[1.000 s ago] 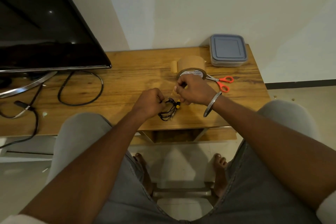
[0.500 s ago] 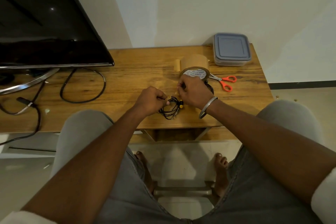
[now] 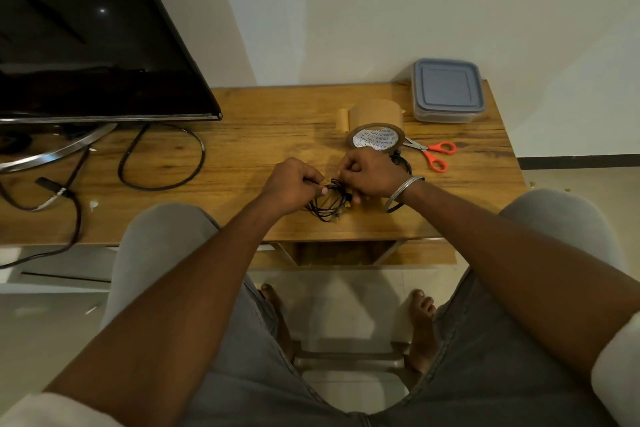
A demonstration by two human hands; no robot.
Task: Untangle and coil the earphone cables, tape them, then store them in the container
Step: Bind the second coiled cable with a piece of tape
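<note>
Black earphone cable (image 3: pixel 327 206), wound into a loose coil, is located at the centre of the frame, over the near part of the wooden counter (image 3: pixel 242 121). The left hand (image 3: pixel 294 180) has its fingers curled and pinches the upper left part of the coil, where a small brown strip of tape (image 3: pixel 325 181) sits on the strands. The right hand (image 3: pixel 372 172) is also curled and grips the upper right part of the coil; a metal bangle (image 3: pixel 403 192) circles its wrist. The brown tape roll (image 3: pixel 375 132) lies just behind the right hand. Orange-handled scissors (image 3: pixel 434 153) lie to the right of the roll. The lidded container (image 3: pixel 446 90) stands at the counter's upper right corner, well apart from the coil. A television (image 3: pixel 86 38) fills the upper left of the frame, with a looped power cord (image 3: pixel 162 189) below it.
</note>
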